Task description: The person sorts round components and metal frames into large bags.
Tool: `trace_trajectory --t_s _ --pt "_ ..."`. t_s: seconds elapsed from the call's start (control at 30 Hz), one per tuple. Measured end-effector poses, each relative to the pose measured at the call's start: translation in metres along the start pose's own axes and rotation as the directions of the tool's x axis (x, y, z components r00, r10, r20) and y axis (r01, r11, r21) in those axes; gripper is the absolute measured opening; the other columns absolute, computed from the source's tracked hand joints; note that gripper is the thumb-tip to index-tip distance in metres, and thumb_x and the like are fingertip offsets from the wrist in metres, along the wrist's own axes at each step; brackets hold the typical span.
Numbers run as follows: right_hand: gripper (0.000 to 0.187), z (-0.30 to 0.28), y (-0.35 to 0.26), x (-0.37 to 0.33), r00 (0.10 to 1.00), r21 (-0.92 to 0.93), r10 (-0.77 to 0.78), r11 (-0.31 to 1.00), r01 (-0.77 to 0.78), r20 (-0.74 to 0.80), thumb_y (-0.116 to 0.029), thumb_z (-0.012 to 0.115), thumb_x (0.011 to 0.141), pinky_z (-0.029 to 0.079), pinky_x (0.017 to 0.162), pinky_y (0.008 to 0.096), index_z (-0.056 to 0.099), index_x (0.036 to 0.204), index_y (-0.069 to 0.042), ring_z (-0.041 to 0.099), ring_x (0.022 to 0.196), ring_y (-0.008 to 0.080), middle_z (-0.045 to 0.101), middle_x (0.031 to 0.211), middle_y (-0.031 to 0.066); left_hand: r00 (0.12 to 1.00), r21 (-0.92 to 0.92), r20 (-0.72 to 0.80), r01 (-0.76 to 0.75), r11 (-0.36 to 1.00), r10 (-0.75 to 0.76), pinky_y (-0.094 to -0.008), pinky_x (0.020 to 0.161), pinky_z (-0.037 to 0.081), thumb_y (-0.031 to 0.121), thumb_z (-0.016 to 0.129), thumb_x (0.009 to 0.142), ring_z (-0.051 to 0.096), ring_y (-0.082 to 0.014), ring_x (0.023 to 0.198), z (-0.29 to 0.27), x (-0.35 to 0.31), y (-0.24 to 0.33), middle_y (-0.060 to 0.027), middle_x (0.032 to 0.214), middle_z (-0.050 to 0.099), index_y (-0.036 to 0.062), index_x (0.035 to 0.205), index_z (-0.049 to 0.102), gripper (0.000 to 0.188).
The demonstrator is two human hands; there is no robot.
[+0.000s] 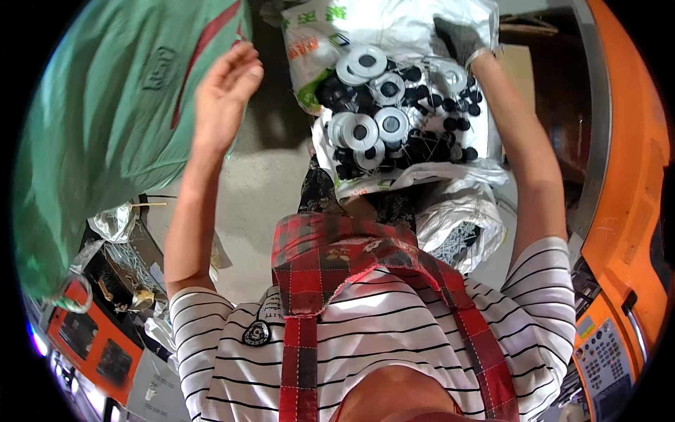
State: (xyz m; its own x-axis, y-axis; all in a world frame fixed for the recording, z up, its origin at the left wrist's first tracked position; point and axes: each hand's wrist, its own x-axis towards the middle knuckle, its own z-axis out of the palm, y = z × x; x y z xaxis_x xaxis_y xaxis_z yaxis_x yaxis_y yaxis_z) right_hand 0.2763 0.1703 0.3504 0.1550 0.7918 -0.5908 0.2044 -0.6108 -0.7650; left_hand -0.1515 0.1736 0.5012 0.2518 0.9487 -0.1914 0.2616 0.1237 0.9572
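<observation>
My left hand (228, 81) is bare and raised beside the green cloth (112, 105). Its fingers are loosely bent, with a gap to the thumb, and I see nothing in them. A dark grey glove (460, 42) covers my right hand, which reaches over the far right part of a white sack (394, 21). The visible gloved fingers point up and left, and no held thing shows. Just below the glove, grey metal discs with centre holes (367, 62) lie on the sack among black round-headed pieces (460, 124) and thin pale rods.
Below the discs stands an open white bag (467, 225) holding thin metal pieces. Orange machine panels (633, 155) with a keypad (605, 359) line the right side. At lower left are an orange panel (91, 337) and a bin of scraps (123, 267). Grey floor (253, 211) shows between.
</observation>
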Motion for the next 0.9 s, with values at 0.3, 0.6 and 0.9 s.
trace_trajectory --t_s 0.3,0.6,0.9 --pt "0.043 0.076 0.326 0.003 0.962 -0.106 0.253 0.959 -0.263 -0.099 -0.046 0.058 0.080 0.046 0.080 0.0422 0.064 0.102 -0.009 0.058 0.096 0.0343 0.064 0.100 0.0151 0.669 -0.131 0.263 0.738 0.662 -0.695 -0.0357 0.093 0.043 0.026 0.064 0.086 0.051 -0.0250 0.111 0.163 0.100 -0.282 -0.0128 0.120 0.049 -0.0012 0.127 0.041 0.054" --pt "0.056 0.174 0.413 0.201 0.923 -0.309 0.083 0.928 -0.209 -0.375 -0.048 0.057 0.082 0.052 0.075 0.0393 0.056 0.118 -0.006 0.063 0.083 0.0349 0.063 0.098 0.0207 0.791 0.099 0.100 0.596 0.797 -0.604 -0.0390 0.100 0.037 0.043 0.072 0.076 0.044 -0.0283 0.120 0.250 0.206 -0.507 -0.0180 0.127 0.049 -0.0025 0.122 0.049 0.069" --pt "0.037 0.127 0.415 0.187 0.925 -0.280 -0.190 0.955 0.097 -0.328 -0.036 0.057 0.081 0.048 0.084 0.0376 0.061 0.107 -0.009 0.061 0.093 0.0328 0.064 0.100 0.0163 0.707 -0.148 0.141 0.707 0.692 -0.693 -0.0375 0.072 0.053 0.043 0.073 0.074 0.064 -0.0253 0.085 0.271 0.245 -0.562 -0.0151 0.102 0.064 -0.0065 0.115 0.056 0.067"
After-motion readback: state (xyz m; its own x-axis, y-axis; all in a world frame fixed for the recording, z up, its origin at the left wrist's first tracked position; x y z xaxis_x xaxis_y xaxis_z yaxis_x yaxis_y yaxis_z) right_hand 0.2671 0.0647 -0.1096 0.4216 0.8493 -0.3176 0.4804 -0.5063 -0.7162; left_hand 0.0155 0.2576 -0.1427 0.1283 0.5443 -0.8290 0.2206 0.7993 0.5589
